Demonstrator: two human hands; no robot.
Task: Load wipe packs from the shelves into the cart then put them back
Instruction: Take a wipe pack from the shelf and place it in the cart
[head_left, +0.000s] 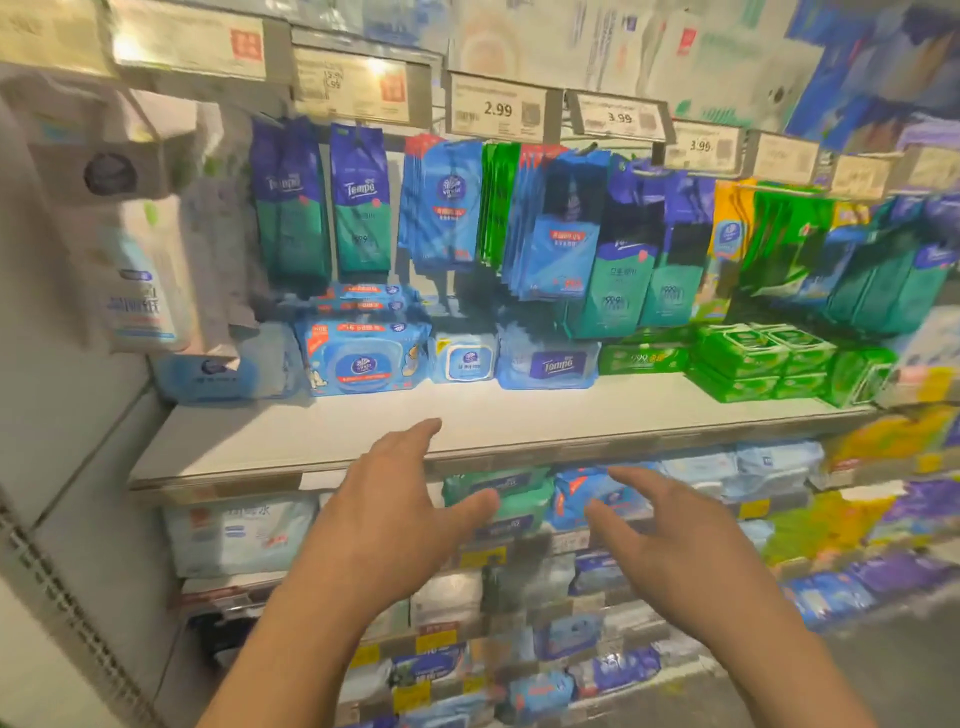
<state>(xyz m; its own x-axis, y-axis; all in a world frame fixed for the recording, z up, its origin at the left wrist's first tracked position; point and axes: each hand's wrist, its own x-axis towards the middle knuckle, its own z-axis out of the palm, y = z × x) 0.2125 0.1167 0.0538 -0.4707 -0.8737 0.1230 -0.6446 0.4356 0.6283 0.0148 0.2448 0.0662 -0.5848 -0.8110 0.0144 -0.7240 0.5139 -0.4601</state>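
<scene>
While blue wipe packs (363, 358) (some green) line the shelf (311, 441), left hand (384, 514) and right hand (675, 540) reach empty, fingers spread.

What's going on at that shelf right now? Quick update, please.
Left hand and right hand open, holding nothing. Wipe packs sit at back of shelf. Nothing in the way.

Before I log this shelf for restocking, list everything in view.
Hanging wipe packs: many, blue, teal and green, on hooks above the white shelf.
Lidded wipe packs: several, blue, at the back left of the shelf.
Green packs: stacked, back right.
White shelf: one, front part bare.
Price tags: a row, white, above the hooks.
Lower packs: many, pale blue, green, purple, yellow, beneath.
Left hand: open, empty.
Right hand: open, empty.
</scene>
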